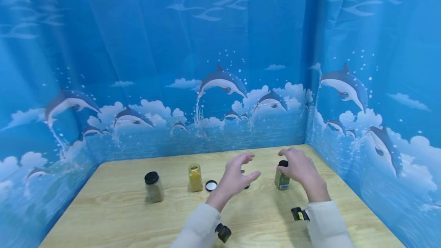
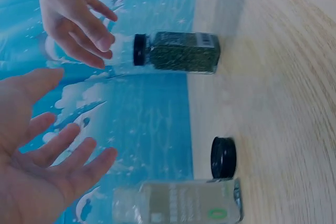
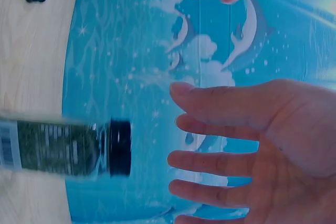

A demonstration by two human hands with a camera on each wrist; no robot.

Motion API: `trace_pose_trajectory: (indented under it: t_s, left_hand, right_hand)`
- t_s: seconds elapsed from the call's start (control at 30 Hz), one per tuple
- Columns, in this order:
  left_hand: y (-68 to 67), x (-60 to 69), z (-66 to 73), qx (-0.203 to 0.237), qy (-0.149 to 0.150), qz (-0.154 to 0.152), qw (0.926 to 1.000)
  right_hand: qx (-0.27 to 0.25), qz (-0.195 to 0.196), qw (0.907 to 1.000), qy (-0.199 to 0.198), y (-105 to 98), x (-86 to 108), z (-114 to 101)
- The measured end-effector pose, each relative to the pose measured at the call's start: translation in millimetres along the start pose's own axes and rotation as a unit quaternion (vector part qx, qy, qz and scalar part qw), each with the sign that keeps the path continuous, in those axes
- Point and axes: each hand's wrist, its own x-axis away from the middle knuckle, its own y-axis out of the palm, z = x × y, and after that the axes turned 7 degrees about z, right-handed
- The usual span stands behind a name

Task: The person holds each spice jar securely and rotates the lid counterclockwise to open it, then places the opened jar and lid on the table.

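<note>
My left hand (image 1: 237, 173) is raised above the table with its fingers spread and bent, holding nothing. My right hand (image 1: 299, 167) is held over a glass jar of green dried herbs (image 2: 184, 52) with a black lid (image 3: 120, 148). In both wrist views, a gap separates the right fingers from this upright jar. A lidless glass jar with a pale label (image 2: 181, 203) stands near the left hand in the left wrist view, beside a loose black cap (image 2: 224, 158). My left hand covers that part of the table in the head view.
Left of my hands stand an open jar of yellow powder (image 1: 195, 179) and a black-lidded jar with pale contents (image 1: 154, 188). Another loose black cap (image 1: 211, 185) lies by the yellow jar. A blue dolphin-print curtain (image 1: 220, 49) borders the wooden table (image 1: 113, 209).
</note>
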Motion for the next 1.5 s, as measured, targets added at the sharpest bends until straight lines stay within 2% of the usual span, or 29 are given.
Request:
trace_pose_trajectory:
  t_s: [0.17, 0.4, 0.57, 0.83, 1.0, 1.23, 1.5]
  left_hand:
    - [18.2, -10.0, -3.7, -0.042, -0.003, -0.038, 0.9984]
    - [42.3, -20.7, -13.4, -0.054, -0.018, -0.069, 0.996]
    - [56.6, -26.3, -20.5, -0.054, -0.022, -0.072, 0.9957]
    - [78.3, -31.3, -28.3, -0.049, -0.055, -0.077, 0.9942]
    - [86.9, -35.5, -28.9, -0.027, -0.076, -0.069, 0.9944]
    - [102.1, -39.7, -28.8, -0.006, -0.073, -0.066, 0.9951]
    - [112.3, -43.4, -27.8, 0.011, -0.092, -0.06, 0.9939]
  right_hand:
    - [-0.009, -0.005, 0.9999, 0.008, -3.9, 1.0, 15.3]
    - [-0.009, -0.007, 0.9999, 0.003, -1.9, 1.8, 26.5]
    - [-0.013, -0.007, 0.9999, 0.005, 2.7, 0.0, 30.5]
    - [0.001, -0.006, 0.9997, 0.023, 13.8, -2.0, 37.2]
    - [-0.005, -0.006, 0.9995, 0.031, 13.4, -2.5, 39.6]
    - [-0.008, -0.004, 0.9995, 0.031, 9.8, -1.1, 40.0]
    - [-0.014, -0.007, 0.9994, 0.029, 8.4, -0.7, 38.0]
